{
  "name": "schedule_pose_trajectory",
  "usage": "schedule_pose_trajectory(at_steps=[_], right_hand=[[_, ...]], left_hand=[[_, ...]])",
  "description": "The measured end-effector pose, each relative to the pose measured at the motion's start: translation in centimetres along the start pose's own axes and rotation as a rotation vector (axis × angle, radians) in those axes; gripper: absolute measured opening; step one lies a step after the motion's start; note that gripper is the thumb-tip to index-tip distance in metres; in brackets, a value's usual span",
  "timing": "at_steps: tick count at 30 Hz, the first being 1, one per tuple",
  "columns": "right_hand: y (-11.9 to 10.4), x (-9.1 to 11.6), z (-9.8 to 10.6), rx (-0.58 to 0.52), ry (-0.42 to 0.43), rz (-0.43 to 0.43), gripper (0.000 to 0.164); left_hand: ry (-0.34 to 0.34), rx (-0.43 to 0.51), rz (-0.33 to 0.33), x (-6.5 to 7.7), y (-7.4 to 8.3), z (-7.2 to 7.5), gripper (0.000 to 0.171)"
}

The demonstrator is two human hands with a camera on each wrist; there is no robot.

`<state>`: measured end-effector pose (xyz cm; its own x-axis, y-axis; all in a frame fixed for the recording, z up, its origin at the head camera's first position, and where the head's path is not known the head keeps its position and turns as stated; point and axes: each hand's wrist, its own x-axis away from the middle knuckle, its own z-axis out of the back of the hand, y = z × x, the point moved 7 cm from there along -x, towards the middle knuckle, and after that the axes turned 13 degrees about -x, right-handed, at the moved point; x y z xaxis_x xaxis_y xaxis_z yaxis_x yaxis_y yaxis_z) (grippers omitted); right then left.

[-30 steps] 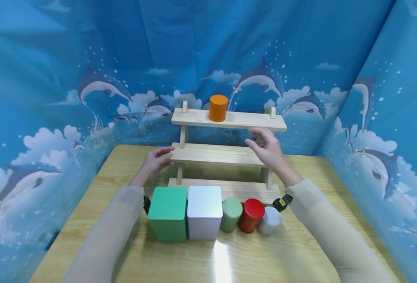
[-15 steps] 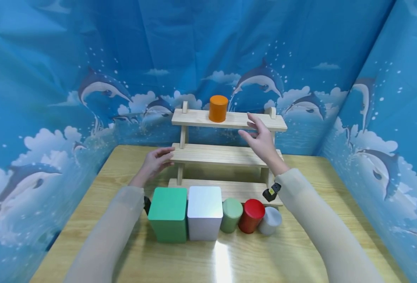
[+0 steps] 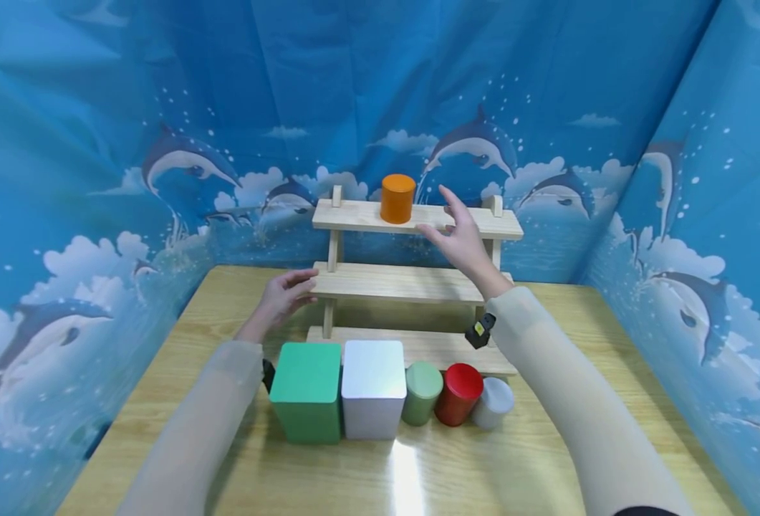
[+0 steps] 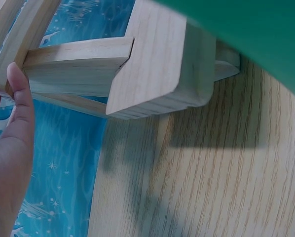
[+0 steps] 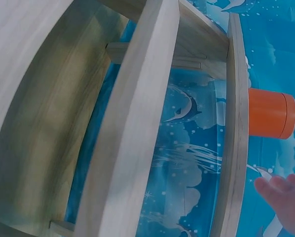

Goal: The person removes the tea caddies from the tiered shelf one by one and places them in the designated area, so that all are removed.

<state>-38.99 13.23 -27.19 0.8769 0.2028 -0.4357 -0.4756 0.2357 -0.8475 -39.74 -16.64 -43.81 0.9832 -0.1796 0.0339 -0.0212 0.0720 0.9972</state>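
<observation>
An orange cylindrical canister (image 3: 397,199) stands upright on the top tier of a three-tier wooden display shelf (image 3: 405,282). My right hand (image 3: 462,240) is just right of it, thumb and fingers spread, with a gap between hand and canister. In the right wrist view the fingertips (image 5: 268,190) show near the top tier, apart from the orange canister (image 5: 272,113). My left hand (image 3: 279,299) holds the left end of the middle tier; the left wrist view has the thumb (image 4: 19,81) against the board's edge, the other fingers mostly hidden.
In front of the shelf stand a green box (image 3: 306,390), a white box (image 3: 373,390), a light green canister (image 3: 421,393), a red canister (image 3: 459,394) and a white canister (image 3: 492,403) in a row. A blue dolphin-print curtain (image 3: 354,86) hangs behind the wooden table (image 3: 180,401).
My right hand has moved left and upward toward the orange canister, its fingers spreading wider. The left hand stays on the middle tier's left end.
</observation>
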Motion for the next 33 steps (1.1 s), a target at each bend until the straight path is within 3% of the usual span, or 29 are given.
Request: schedule_pose_trajectory(at_steps=[7, 17, 28, 33], right_hand=[[3.2, -2.7, -0.4, 0.025, 0.005, -0.034, 0.075], [2.9, -4.3, -1.6, 0.141, 0.021, 0.023, 0.067], [2.8, -5.7, -2.7, 0.136, 0.056, 0.003, 0.062], [2.2, -6.1, -3.3, 0.109, 0.085, 0.015, 0.058]], left_hand=[[0.019, -0.011, -0.017, -1.0, -1.4, 0.6, 0.043], [0.022, 0.022, -0.027, -1.3, -1.9, 0.6, 0.043], [0.001, 0.018, -0.005, -0.5, -0.6, 0.0, 0.042], [0.004, 0.045, -0.006, -0.8, -1.1, 0.3, 0.043]])
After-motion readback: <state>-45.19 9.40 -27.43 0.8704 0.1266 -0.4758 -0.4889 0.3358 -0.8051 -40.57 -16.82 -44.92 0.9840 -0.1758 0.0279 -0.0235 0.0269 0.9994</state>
